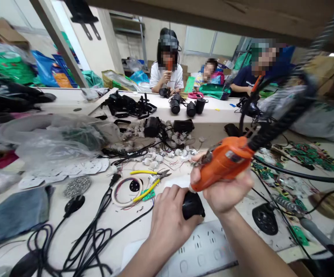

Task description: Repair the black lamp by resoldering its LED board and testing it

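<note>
My right hand (pixel 227 196) is wrapped round an orange electric screwdriver (pixel 224 163), which hangs from a thick black cord at the upper right. The tool slants down to the left, its nose at a rounded black plastic housing (pixel 194 206). Whether the bit touches a screw is hidden. My left hand (pixel 169 213) grips that housing from the left, with the thumb along its near side. Both hands are just above a white power strip (pixel 204 250). Left of them lie yellow-handled cutting pliers (pixel 145 193), a tape roll (pixel 115 192) and a small green circuit board (pixel 149 195).
Black cables (pixel 97 234) coil at the left, near a grey cloth (pixel 17 215). White connectors (pixel 155 156) are heaped behind. Circuit boards (pixel 314 157) and a soldering iron (pixel 317 231) lie right. A shelf beam (pixel 213 19) crosses overhead. Several people sit across the bench.
</note>
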Demonstrator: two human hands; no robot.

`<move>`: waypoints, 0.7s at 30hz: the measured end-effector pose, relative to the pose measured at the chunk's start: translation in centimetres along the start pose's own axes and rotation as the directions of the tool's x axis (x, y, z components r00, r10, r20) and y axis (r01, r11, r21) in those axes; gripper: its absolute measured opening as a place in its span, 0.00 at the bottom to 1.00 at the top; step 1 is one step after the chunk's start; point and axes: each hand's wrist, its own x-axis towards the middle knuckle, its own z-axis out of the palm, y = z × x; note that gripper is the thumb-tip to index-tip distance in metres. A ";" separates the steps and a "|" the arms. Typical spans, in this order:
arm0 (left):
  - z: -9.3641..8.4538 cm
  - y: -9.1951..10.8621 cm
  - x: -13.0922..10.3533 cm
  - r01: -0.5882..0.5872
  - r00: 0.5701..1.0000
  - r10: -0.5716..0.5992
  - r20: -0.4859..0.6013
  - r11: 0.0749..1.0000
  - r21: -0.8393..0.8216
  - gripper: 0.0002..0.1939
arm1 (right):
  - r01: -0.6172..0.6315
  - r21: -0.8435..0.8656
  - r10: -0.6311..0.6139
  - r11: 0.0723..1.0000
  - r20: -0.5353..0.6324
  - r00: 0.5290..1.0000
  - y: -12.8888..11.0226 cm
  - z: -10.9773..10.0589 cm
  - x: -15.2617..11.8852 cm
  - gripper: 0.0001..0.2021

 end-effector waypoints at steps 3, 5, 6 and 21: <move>-0.9 -1.1 -0.7 -0.010 1.000 0.012 0.028 0.997 -0.078 0.33 | 0.074 0.117 -0.076 0.990 0.017 0.997 -0.9 0.7 -0.8 0.28; -1.5 -2.4 -1.5 0.020 0.999 -0.014 0.038 0.987 -0.161 0.40 | 0.008 0.139 -0.020 0.990 0.080 0.997 -0.8 1.5 -1.4 0.33; -1.6 -3.1 -1.9 0.047 0.998 -0.038 0.044 0.978 -0.204 0.43 | -0.033 0.135 0.017 0.990 0.114 0.993 -0.6 1.9 -1.6 0.35; -1.0 -5.6 -3.3 0.194 0.980 -0.189 0.063 0.827 -0.528 0.40 | -0.087 0.025 0.087 0.996 0.022 0.996 3.1 5.2 -1.2 0.32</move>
